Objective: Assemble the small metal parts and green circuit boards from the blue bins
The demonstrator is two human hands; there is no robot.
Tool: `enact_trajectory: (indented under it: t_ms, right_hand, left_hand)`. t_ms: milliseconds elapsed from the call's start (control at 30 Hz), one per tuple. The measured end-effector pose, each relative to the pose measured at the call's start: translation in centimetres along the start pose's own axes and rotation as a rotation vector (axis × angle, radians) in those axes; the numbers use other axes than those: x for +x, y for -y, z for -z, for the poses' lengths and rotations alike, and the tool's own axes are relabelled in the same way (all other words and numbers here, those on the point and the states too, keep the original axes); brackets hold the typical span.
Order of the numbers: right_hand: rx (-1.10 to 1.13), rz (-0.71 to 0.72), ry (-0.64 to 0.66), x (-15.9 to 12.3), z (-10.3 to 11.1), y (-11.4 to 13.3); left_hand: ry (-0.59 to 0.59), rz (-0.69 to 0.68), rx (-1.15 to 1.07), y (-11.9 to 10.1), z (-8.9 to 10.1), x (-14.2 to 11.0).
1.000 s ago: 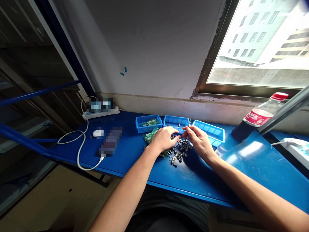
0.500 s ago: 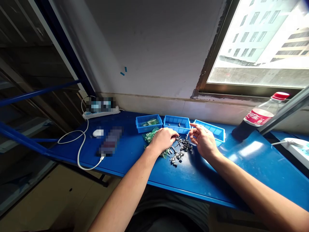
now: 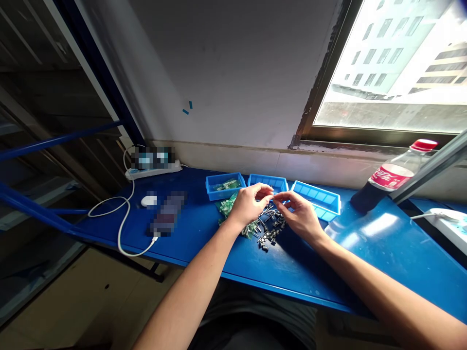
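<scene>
Over a pile of dark and silvery screws, my left hand and my right hand meet fingertip to fingertip. Both are closed in a pinch; whatever small piece lies between the fingers is too small to make out. Under and beside my left hand is a green heap of small circuit boards, partly covered by it. Just behind the hands stands the middle blue bin, its front hidden by my fingers. The left blue bin holds some green boards. Right of my right hand is another blue bin.
A cola bottle with a red cap stands at the right by the window. On the left lie a blurred phone with a white cable, a small white object and a power strip. The blue table's front edge is near.
My left hand has lifted slightly from the screws and moved right. My right hand has moved left and closed its fingers, so the fingertips now meet.
</scene>
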State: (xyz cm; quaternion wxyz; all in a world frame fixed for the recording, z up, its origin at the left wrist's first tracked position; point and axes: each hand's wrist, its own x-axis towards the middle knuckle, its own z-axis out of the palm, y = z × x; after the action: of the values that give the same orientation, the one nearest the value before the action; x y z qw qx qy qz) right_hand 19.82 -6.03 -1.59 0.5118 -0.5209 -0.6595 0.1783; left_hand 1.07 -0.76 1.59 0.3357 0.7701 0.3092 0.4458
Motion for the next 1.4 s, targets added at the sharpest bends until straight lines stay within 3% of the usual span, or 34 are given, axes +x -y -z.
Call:
enact_trajectory:
  t_ms: [700,1033,1233,1400]
  right_hand:
    - [0.153,0.005,0.005,-0.1,-0.4,-0.8]
    - [0.122,0.103,-0.028,-0.3,-0.5,-0.2]
    - [0.123,0.039,-0.013,-0.3,-0.6,-0.7]
    - [0.15,-0.005,-0.023,-0.2,-0.7,-1.1]
  left_hand:
    - [0.077,0.092,-0.092,1.2,-0.2,-0.1]
    - [0.06,0.022,0.037,0.8,-0.1,-0.2]
    - [0.045,0.037,0.052,0.9,0.0,-0.1]
    - [0.121,-0.004,0.073,1.1,-0.1,-0.2]
